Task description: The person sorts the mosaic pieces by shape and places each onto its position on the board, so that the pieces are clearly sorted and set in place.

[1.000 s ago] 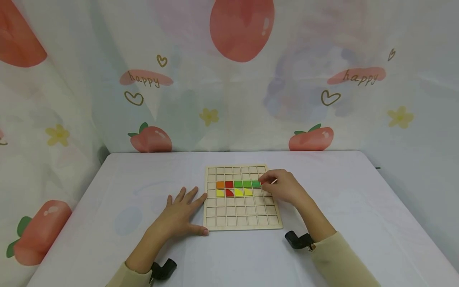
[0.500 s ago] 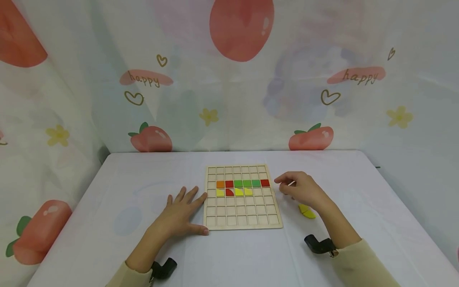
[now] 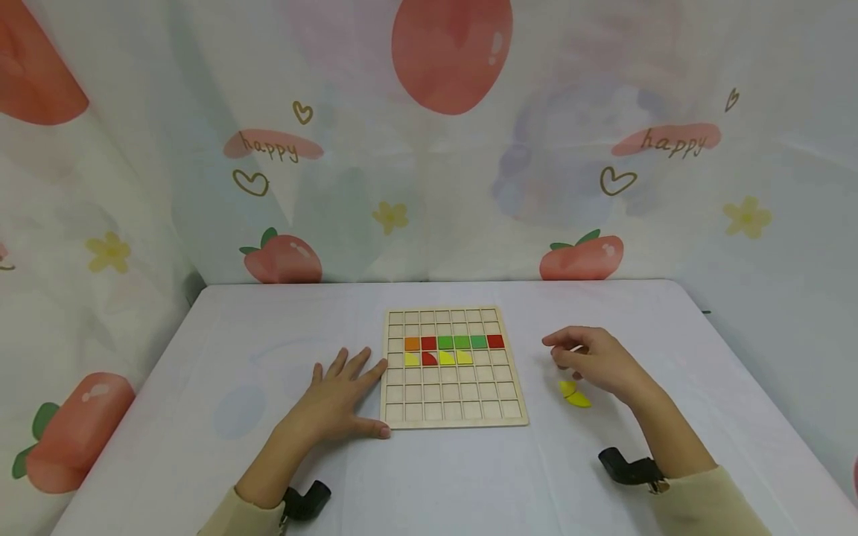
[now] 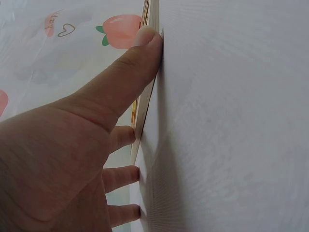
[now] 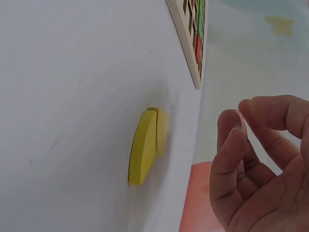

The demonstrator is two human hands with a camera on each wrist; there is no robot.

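A wooden grid board (image 3: 452,411) lies flat on the table. One row holds an orange tile (image 3: 412,344), a red one, several green tiles (image 3: 462,342) and a red tile (image 3: 495,342) at the right end. Below it sit yellow curved pieces (image 3: 447,359) and one red curved piece (image 3: 429,359). My left hand (image 3: 330,406) lies spread at the board's left side, thumb and a finger touching its edge. My right hand (image 3: 603,362) hovers right of the board, fingers loosely bent around nothing. Beneath it lie two yellow pieces (image 5: 144,147), side by side on the cloth.
White cloth covers the table (image 3: 429,484). A printed curtain (image 3: 429,171) with fruit, hearts and flowers hangs behind and at the sides. Each wrist carries a black camera mount (image 3: 630,467) near a beige sleeve (image 3: 710,502).
My right hand has left the red tile in the row's right end cell and moved right, away from the board. The two loose yellow pieces came into view. My left hand has stayed put.
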